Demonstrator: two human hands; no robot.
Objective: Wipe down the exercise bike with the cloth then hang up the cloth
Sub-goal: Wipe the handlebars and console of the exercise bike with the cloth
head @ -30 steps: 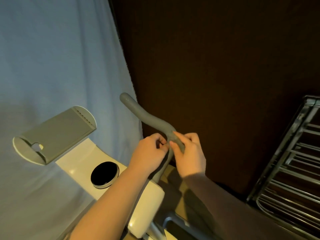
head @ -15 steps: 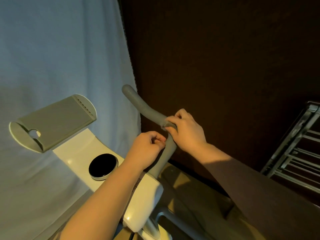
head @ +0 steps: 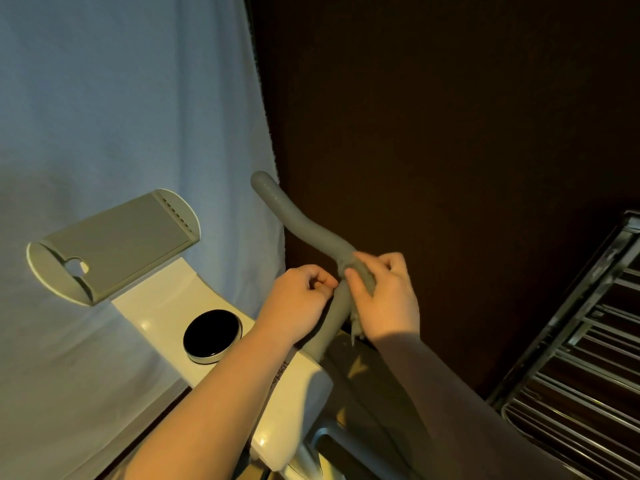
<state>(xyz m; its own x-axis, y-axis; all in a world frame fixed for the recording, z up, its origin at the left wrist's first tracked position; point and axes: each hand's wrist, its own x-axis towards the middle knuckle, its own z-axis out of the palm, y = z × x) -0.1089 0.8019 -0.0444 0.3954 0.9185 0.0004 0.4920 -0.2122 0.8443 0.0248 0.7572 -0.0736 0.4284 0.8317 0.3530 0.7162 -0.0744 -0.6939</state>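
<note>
Right hand (head: 384, 299) grips the cloth (head: 363, 277) round the handlebar (head: 298, 220) — left hand (head: 298, 299), curled, just beside it.

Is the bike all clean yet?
Not yet. The right hand rubs a small grey cloth on the curved grey handlebar; the left hand sits curled beside it. Nothing looks finished. The cloth isn't hung on the metal drying rack.

The right hand (head: 384, 299) presses a grey cloth (head: 363, 277) around the bike's grey handlebar (head: 301, 223). The left hand (head: 298, 301), curled, seems to pinch it just left.
</note>
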